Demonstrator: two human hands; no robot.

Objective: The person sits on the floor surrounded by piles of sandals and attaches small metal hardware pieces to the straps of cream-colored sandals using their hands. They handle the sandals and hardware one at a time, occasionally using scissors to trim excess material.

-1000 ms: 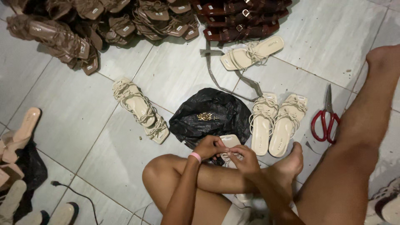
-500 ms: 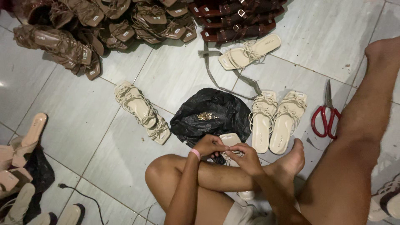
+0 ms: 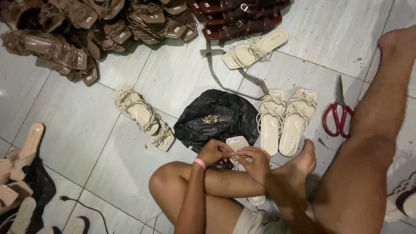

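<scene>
While sitting cross-legged on tile floor (image 3: 73, 130), my left hand (image 3: 214, 152) and right hand (image 3: 255, 162) meet, both pinching cream sandal (image 3: 237, 143) over shin. Black plastic bag (image 3: 219, 115) just beyond, small gold bits on top. Cream pair (image 3: 284, 121) beside foot; red scissors (image 3: 336, 115) near right leg. Brown sandal heap (image 3: 86, 30) at far edge; bare tiles left.
</scene>
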